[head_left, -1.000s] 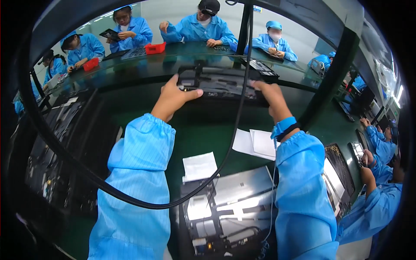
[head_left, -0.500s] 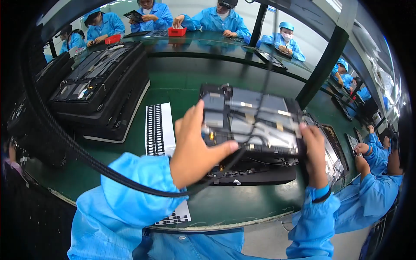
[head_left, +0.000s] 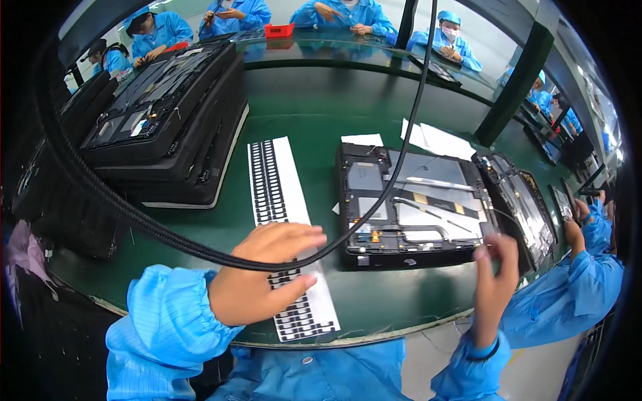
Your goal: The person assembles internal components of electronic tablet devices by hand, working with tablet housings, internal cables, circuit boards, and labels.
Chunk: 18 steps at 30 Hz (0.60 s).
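Note:
An opened tablet-like device [head_left: 428, 187], its batteries, flat cables and boards exposed, lies in a black foam tray [head_left: 414, 260] on the green table. My left hand [head_left: 261, 274] hovers over a white sheet [head_left: 294, 174] that carries rows of small black pieces; its thumb stands away from the fingers and it grips nothing. Near the tray's front right corner is my right hand [head_left: 495, 274], bent fingers apart from the thumb, with nothing visible between them. Whether it still touches the corner I cannot tell.
Stacked foam trays with similar devices [head_left: 160, 100] stand at left. Another opened device [head_left: 518, 200] lies right of the tray, white papers [head_left: 438, 140] behind it. A thick black cable [head_left: 167, 264] loops across the view. A co-worker [head_left: 562, 287] sits at right; others work beyond the table.
Both hands have let go of the device, which was between them and now rests lower. My left hand has moved left over the sheet; the right has drawn back toward me. The view has shifted.

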Each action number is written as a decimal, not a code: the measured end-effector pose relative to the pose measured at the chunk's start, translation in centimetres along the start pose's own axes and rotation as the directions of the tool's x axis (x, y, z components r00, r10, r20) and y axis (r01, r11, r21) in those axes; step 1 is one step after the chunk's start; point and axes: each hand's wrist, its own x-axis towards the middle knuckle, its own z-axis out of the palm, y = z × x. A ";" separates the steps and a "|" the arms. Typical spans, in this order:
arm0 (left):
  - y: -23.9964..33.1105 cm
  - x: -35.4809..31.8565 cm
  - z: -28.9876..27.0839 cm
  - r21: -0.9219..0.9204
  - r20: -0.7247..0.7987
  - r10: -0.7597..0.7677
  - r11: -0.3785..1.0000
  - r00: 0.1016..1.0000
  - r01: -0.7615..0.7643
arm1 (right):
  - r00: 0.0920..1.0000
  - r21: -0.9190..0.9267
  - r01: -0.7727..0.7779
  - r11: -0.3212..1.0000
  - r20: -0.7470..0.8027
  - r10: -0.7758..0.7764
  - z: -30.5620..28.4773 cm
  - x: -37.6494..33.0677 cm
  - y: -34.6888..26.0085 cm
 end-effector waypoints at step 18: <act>-1.3 -1.7 1.4 0.126 0.323 0.282 0.933 0.903 -0.336 | 0.793 0.101 0.268 0.958 0.541 -0.279 6.2 -7.7 -8.7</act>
